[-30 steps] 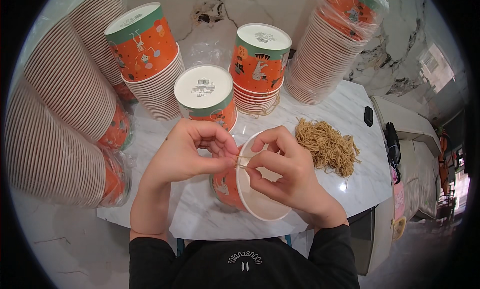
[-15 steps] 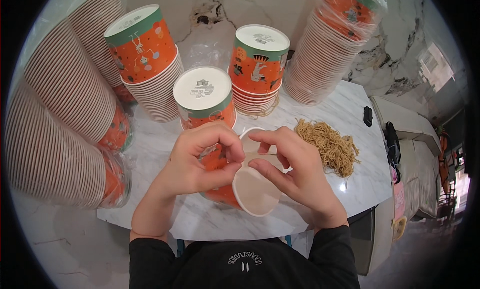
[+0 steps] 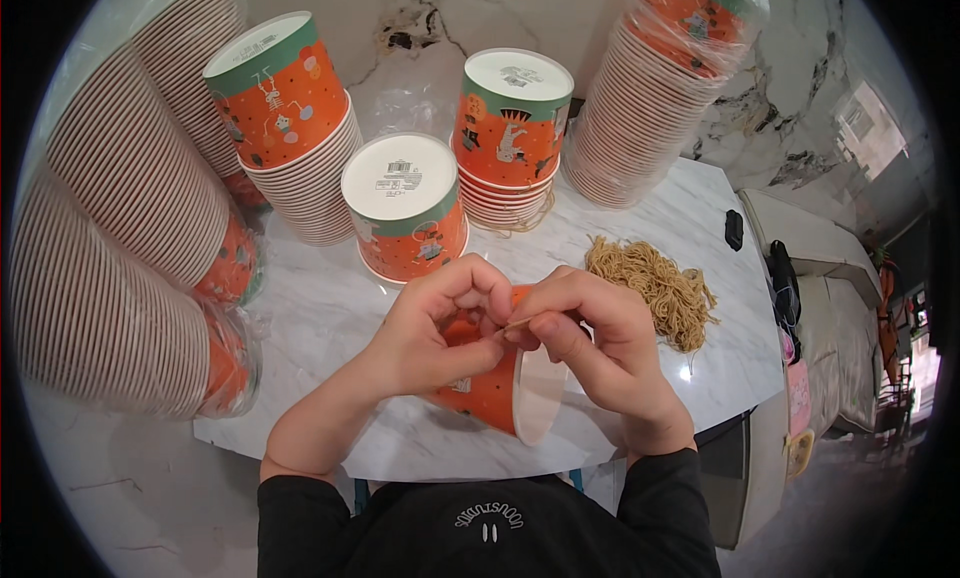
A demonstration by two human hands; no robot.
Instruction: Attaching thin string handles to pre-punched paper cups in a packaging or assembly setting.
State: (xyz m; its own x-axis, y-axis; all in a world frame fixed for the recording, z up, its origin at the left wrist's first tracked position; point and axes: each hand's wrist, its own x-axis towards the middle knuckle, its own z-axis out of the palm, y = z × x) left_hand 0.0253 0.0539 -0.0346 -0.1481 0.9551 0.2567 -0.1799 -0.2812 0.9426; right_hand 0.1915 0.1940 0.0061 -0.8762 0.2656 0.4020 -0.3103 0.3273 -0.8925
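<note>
- Left hand curled around an orange paper cup, fingers bent close over its upper side, thumb pressed against the wall.
- Cup lies tipped on its side near the table's front edge, open mouth turned toward the person's right; pale rim visible.
- Right hand meets the left above the cup; thumb and forefinger pinched shut on a thin tan rubber band, remaining fingers folded along the cup's rim.
- Heap of tan rubber bands sits near the table's right edge, just beyond the right hand.
- Upturned orange cup stacks stand at mid-table, behind the hands.
- Long sleeved stacks of cups lie along the left side; another leans at the back right corner.
- White marble table carries everything.
</note>
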